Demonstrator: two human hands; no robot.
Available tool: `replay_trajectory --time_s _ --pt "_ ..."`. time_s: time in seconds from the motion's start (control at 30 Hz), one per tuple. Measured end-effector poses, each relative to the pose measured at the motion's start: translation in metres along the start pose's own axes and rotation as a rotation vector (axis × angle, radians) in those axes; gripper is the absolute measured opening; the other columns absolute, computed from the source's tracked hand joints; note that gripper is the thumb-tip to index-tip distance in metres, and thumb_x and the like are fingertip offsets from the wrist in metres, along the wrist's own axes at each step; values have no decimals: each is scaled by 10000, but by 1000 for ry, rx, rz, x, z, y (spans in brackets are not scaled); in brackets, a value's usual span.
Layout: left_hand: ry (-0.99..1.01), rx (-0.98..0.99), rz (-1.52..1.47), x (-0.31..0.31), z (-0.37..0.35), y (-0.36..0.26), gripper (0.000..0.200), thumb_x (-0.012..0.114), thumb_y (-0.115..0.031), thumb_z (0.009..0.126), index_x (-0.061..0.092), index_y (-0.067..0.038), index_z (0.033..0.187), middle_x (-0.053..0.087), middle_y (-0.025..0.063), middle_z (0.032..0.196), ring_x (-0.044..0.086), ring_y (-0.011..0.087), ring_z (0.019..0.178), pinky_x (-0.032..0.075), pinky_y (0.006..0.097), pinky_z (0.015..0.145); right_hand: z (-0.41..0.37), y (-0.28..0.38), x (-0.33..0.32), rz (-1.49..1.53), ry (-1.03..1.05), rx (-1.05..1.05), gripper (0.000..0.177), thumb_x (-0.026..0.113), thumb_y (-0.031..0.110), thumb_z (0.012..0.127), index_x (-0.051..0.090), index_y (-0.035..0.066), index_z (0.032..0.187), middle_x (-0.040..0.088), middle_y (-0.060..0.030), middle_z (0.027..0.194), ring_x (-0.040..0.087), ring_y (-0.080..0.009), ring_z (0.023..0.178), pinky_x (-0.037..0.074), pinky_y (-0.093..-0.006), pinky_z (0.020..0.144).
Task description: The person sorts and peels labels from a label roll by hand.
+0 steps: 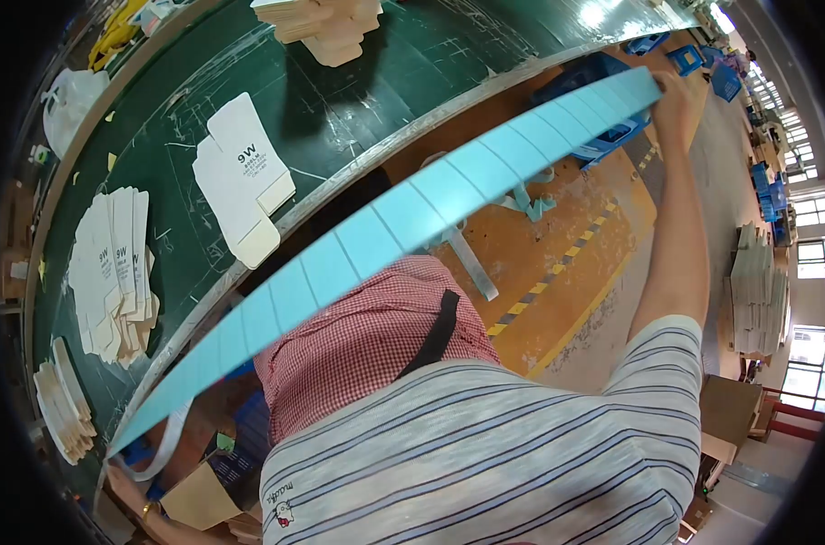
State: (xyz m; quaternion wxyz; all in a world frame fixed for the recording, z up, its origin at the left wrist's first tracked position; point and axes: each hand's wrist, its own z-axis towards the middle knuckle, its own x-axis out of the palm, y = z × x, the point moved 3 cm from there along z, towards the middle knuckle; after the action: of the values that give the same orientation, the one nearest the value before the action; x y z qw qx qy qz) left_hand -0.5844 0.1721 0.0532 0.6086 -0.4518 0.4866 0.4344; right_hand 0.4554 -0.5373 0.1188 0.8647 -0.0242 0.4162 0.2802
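A long light-blue strip (449,191), marked by evenly spaced cross lines, stretches diagonally in front of the body. My right hand (671,102) is closed on its upper right end. Its lower left end is at my left hand (122,477), whose fingers are closed on it near the table edge. A narrow pale band (169,445) hangs beside that end. On the green table (340,127), a flat white carton (242,173) printed "9W" lies near the edge, beyond the strip.
Several flat cartons (113,272) lie fanned at the left, with a stack (64,400) below them. Another stack (326,27) stands at the top. Blue strip scraps (531,202) lie on the orange floor (512,263). An open cardboard box (201,498) sits at the lower left.
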Motion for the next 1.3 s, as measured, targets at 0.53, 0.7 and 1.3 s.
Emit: replay_trajectory --time_s 0.53,0.7,1.3 --pt "760 440 -159 48 -84 -304 421 586 -69 816 590 58 1218 671 196 1095 646 285 1038 485 349 900 54 163 -152 -32 -270 -437 177 590 229 822 646 89 915 637 -101 877 644 -252 820 496 -350 689" --pt "428 725 -886 -67 -132 -553 542 539 -19 804 496 34 1342 563 146 1331 536 244 1230 389 375 1033 -43 317 -75 -251 76 -681 201 640 83 719 635 75 920 641 -93 890 656 -287 873 535 -373 721" --pt "-421 1341 -171 -95 -151 -667 364 473 14 921 591 -6 1265 601 128 1286 535 279 1237 381 384 1053 -72 355 -36 264 -111 -722 63 636 100 703 632 55 746 632 -79 773 662 -219 707 514 -316 562"
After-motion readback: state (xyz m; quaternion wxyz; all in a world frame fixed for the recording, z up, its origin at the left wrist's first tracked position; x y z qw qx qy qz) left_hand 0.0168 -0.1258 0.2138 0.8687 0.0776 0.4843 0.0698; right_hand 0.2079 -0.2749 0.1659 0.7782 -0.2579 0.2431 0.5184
